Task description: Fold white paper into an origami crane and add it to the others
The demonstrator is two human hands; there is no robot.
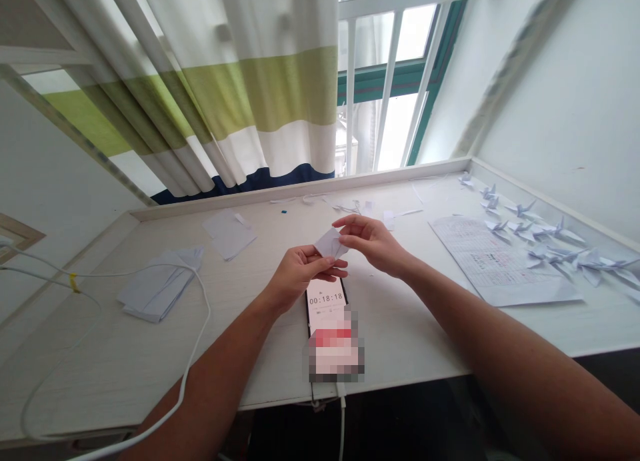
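A small folded white paper (329, 242) is held up over the middle of the desk, just beyond the phone. My left hand (306, 269) grips its lower left side, thumb on top and fingers beneath. At the paper's right edge, my right hand (369, 240) pinches it between thumb and fingers. Creases show on the paper's face, though its right end is partly covered by the fingers. Below the hands lies a phone (327, 301) with a timer on its screen, its lower part blurred out.
Several folded paper cranes (537, 229) line the right side, beside a written sheet (493, 258). Stacked white papers (159, 284) and square sheets (230, 234) lie at left. Paper scraps (355, 206) sit near the back edge. A white cable (206, 308) crosses my left arm.
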